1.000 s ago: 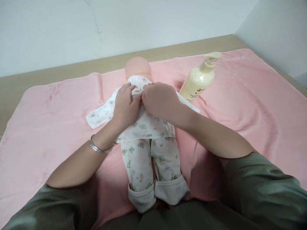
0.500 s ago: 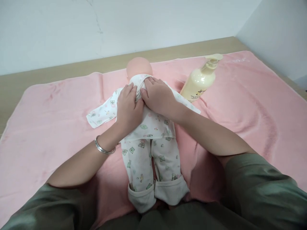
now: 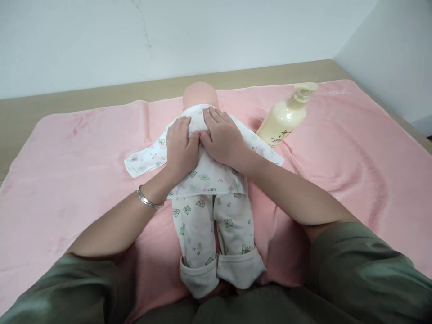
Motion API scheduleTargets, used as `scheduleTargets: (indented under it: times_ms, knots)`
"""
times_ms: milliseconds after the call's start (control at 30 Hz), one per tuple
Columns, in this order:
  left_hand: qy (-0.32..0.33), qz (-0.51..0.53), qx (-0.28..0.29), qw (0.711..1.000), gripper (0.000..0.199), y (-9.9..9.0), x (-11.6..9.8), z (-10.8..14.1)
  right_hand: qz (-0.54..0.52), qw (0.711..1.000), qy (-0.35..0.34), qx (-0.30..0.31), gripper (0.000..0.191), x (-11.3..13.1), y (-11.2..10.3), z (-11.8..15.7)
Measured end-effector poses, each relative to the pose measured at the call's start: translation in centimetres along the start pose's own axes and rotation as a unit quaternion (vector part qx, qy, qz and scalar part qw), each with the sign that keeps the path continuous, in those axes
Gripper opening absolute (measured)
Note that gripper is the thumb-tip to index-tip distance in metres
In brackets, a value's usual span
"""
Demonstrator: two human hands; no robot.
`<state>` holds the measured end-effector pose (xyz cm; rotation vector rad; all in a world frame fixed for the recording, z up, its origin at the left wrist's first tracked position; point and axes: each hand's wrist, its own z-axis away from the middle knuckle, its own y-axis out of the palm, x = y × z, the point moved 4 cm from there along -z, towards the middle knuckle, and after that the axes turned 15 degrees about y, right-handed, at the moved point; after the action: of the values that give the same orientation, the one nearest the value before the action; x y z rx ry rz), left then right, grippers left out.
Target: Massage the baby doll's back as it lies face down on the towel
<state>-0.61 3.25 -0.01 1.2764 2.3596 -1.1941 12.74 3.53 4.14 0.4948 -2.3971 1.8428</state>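
A baby doll (image 3: 200, 93) lies on the pink blanket, its bare head toward the wall. It wears a white printed top (image 3: 205, 177) and matching trousers (image 3: 197, 225) with turned-up cuffs. My left hand (image 3: 182, 146) rests flat on the upper left of the top, fingers stretched toward the head. On the upper right lies my right hand (image 3: 222, 137), also flat with the fingers extended. The two thumbs nearly meet at the middle of the doll's torso. Neither hand grips anything. A silver bangle (image 3: 148, 198) circles my left wrist.
A pale yellow pump bottle (image 3: 283, 117) leans at a tilt beside the doll's right-hand sleeve. The pink blanket (image 3: 337, 135) covers most of the wooden surface (image 3: 101, 96), with a white wall (image 3: 236, 36) behind.
Cloth bunched between my fingers near the doll's neck now lies smoother. My hands stay on the top, and the view has shifted slightly.
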Motion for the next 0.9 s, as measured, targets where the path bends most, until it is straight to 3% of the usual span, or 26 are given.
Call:
scheduleTargets:
  times_ms: [333,600,767,900]
  knots:
    - [-0.015,0.002,-0.007,1.000,0.043,0.0,0.2,0.0,-0.033,0.999,0.001,-0.008,0.063,-0.2,0.2,0.1]
    - [0.007,-0.029,0.021,0.999,0.054,-0.5,-1.8,0.8,0.015,1.000,-0.011,0.010,0.063,0.1,-0.4,0.2]
    - [-0.003,0.013,0.013,1.000,0.045,-0.4,-0.6,0.2,0.069,0.997,0.018,0.015,0.061,1.4,-1.2,2.7]
    - [0.002,0.030,0.014,0.999,0.042,-0.3,0.6,-0.5,0.093,0.996,-0.002,0.017,0.062,2.6,-1.0,4.8]
